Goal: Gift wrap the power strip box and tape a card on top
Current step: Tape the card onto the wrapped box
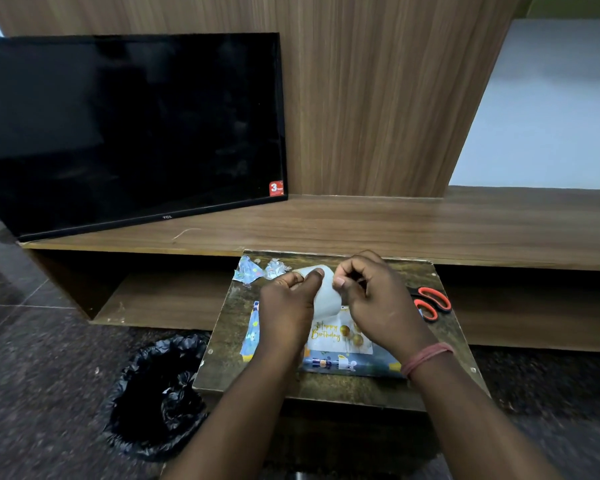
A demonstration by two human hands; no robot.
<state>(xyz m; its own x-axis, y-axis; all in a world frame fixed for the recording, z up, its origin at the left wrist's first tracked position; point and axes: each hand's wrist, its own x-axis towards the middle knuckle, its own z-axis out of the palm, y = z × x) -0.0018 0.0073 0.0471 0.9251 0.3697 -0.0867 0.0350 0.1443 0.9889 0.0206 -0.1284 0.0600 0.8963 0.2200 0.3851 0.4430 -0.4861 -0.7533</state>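
The box wrapped in blue patterned paper (pixel 347 365) lies on a small dark stool top (pixel 232 323). A white "Happy Birthday" card (pixel 329 336) with gold balloons rests on top of it. Above the card my left hand (pixel 288 299) holds a whitish roll of tape (pixel 324 292) with thumb and fingers. My right hand (pixel 374 299) pinches at the roll's right edge, fingers curled. Both hands hide the far half of the wrapped box.
Orange-handled scissors (pixel 433 303) lie at the stool's right edge. Crumpled scraps of wrapping paper (pixel 257 270) sit at its far left corner. A bin lined with a black bag (pixel 156 393) stands on the floor to the left. A black TV (pixel 129 133) leans on the wooden shelf (pixel 395 226) behind.
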